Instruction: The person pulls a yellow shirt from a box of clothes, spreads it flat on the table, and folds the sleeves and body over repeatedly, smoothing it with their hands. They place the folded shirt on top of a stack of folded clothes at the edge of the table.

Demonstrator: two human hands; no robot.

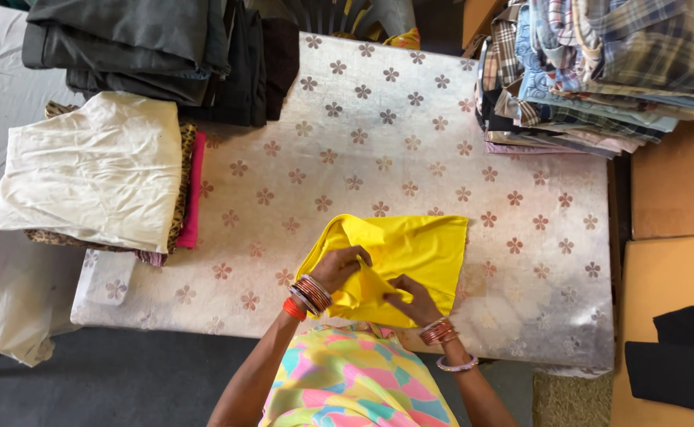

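The yellow garment [398, 257] lies at the near edge of the surface [378, 142] (covered in a pale cloth with brown flowers), partly folded. The left hand [340, 265] pinches a raised fold of it; the right hand [415, 303] grips its near edge, fingers closed on the fabric. A cream folded cloth [94, 170] tops a pile to the left; stacked plaid shirts [592, 71] sit far right, dark folded trousers [149, 47] far left

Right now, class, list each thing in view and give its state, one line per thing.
yellow cloth: partly folded, bunched under both hands
left hand: gripping the cloth
right hand: pinching the cloth
cream garment: folded, topping a pile
dark garments: folded, stacked
checked shirts: folded, stacked
table cover: spread flat
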